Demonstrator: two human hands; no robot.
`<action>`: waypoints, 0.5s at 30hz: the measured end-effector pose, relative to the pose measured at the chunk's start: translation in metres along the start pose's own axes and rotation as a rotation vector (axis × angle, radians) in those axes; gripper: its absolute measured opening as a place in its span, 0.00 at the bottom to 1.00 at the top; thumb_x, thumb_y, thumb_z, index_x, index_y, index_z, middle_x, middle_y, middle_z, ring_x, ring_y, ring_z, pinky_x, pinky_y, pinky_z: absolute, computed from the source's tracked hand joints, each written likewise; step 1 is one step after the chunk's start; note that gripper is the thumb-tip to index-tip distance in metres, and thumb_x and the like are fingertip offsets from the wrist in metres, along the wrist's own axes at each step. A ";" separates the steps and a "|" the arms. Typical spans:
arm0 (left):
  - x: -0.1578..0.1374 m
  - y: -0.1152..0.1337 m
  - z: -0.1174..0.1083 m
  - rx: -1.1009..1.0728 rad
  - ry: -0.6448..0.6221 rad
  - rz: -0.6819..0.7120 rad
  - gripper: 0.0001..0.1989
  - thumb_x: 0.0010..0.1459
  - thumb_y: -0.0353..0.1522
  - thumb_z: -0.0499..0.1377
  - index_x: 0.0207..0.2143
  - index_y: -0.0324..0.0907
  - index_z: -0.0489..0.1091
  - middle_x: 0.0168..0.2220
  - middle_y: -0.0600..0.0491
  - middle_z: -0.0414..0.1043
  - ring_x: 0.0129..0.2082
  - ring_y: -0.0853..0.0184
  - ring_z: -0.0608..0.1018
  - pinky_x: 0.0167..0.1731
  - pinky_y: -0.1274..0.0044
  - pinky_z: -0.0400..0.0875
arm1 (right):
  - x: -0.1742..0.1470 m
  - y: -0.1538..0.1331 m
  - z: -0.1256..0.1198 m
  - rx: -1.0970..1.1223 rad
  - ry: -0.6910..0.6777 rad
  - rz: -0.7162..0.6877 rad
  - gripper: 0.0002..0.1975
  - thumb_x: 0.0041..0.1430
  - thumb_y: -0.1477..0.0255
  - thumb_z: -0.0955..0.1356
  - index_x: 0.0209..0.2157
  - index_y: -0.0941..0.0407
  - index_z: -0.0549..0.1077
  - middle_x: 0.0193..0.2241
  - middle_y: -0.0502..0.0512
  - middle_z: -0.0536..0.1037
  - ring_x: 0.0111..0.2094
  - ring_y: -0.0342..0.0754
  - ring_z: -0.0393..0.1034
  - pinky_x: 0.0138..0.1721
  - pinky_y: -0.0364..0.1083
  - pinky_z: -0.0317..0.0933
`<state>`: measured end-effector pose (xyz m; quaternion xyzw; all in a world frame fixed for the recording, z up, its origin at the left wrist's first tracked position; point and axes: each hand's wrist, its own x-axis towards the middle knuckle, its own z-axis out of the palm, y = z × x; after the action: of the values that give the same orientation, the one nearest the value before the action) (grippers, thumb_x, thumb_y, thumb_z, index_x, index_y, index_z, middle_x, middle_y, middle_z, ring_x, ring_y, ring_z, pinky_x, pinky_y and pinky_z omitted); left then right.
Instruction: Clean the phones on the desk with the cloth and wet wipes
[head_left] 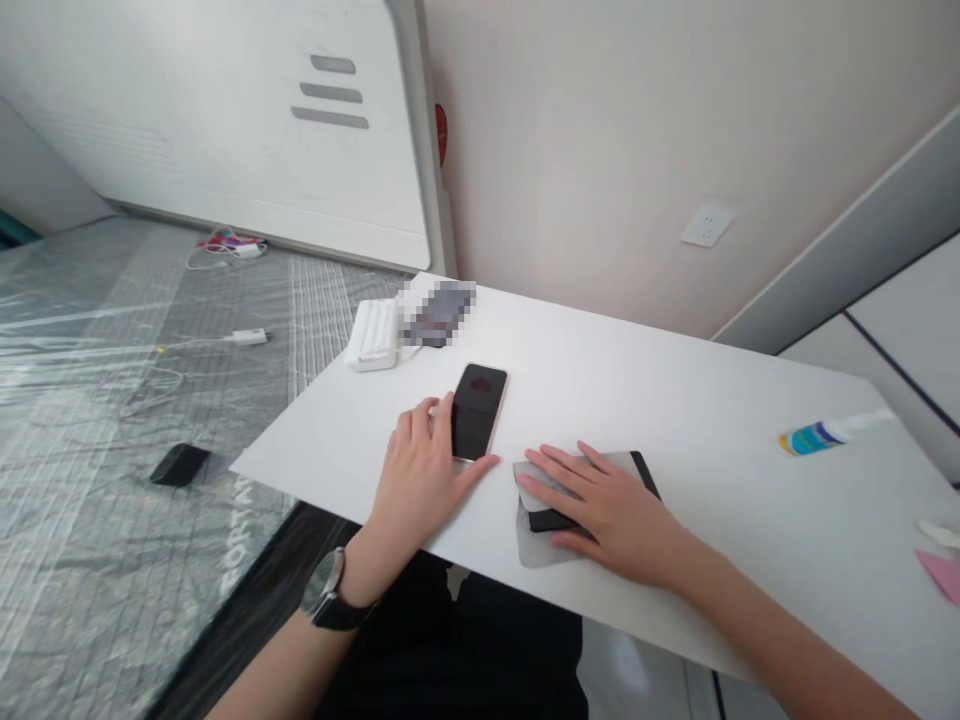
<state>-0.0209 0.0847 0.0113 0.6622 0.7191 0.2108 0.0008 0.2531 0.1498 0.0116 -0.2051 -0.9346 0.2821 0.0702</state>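
Note:
A smartphone (480, 410) with a dark screen lies face up on the white table (577, 340). My left hand (424, 465) grips its lower end, fingers along the left edge and thumb at the bottom corner. Farther right, my right hand (604, 505) lies flat with fingers stretched over a grey cloth (536, 545). A flat black object (547, 521) shows between the cloth's layers, partly covered by the cloth and my hand; its kind cannot be made out. A watch (330, 590) is on my left wrist.
At the table's back left are a white power bank (373, 335) and a blurred-out dark item (442, 310). A spray bottle (814, 437) lies at the right, near a pink piece (941, 575). Plastic-covered bedding (225, 400) at left holds cables and a black object (180, 464).

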 end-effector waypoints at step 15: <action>0.033 -0.038 -0.017 -0.178 -0.266 0.357 0.32 0.54 0.38 0.73 0.56 0.39 0.65 0.54 0.44 0.71 0.52 0.52 0.74 0.53 0.62 0.74 | 0.024 0.005 -0.045 0.017 0.411 0.372 0.16 0.72 0.60 0.66 0.52 0.51 0.79 0.52 0.56 0.83 0.52 0.56 0.77 0.58 0.57 0.69</action>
<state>-0.0654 0.1098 0.0243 0.7980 0.5629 0.1812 0.1166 0.2442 0.1857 0.0466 -0.4257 -0.8445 0.2502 0.2072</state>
